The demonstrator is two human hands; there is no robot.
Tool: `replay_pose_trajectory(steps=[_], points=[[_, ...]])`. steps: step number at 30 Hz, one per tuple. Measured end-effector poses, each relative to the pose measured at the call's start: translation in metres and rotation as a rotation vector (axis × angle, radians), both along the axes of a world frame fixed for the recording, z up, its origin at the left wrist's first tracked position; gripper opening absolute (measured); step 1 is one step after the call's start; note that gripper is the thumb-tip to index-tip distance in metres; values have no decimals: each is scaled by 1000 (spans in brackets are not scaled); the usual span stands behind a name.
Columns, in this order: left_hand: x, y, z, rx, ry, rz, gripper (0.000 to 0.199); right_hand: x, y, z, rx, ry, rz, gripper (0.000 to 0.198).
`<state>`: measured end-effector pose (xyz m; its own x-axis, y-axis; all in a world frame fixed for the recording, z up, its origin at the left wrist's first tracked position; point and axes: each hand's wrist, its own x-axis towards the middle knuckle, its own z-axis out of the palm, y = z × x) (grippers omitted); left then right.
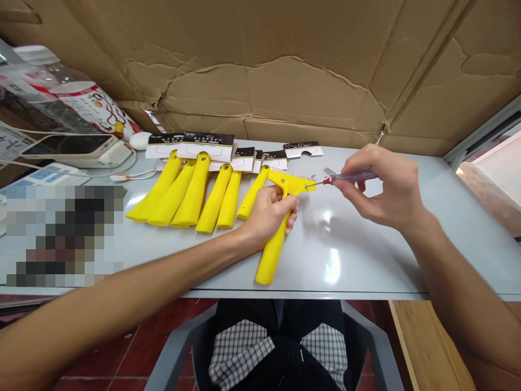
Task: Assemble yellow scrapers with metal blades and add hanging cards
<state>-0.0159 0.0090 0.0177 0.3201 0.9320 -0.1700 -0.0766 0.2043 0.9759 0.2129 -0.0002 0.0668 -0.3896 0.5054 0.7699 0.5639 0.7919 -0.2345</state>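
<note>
My left hand (271, 212) is wrapped round the neck of a yellow plastic scraper (273, 254), whose wide head points away from me and handle toward the table's front edge. In my right hand (388, 187) is a screwdriver (357, 175) with a clear purplish handle, pinched between thumb and fingers. Its thin shaft lies nearly level, with the tip at a screw on the right side of the scraper's head. A small metal piece (329, 171) rests on the table just behind the shaft. Left of my hand lie several yellow handles (199, 190) with black-and-white cards (207, 146) at their tops.
Bottles (87, 100), a phone (67, 146) and a white power strip (61, 176) with cables crowd the left of the table (366, 260). A cardboard sheet (285, 70) stands along the back. A blurred-out patch covers the left front.
</note>
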Motion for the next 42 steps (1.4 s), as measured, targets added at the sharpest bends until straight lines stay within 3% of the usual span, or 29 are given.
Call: replay_pose_trajectory(steps=[12, 20, 27, 32, 37, 42], points=[[0, 0, 1, 10, 14, 9, 12, 1, -2, 2, -75, -71, -211, 27], [0, 0, 0, 10, 7, 7, 12, -1, -3, 2, -83, -40, -124, 5], [-1, 0, 1, 10, 24, -9, 12, -2, 1, 0, -41, -53, -139, 23], [0, 0, 1, 25, 28, 2, 13, 0, 0, -1, -84, -114, -209, 29], [-1, 0, 0, 16, 37, 9, 12, 6, -3, 2, -137, -144, -138, 5], [0, 0, -2, 42, 51, 27, 12, 8, -4, 4, -211, -145, -131, 6]])
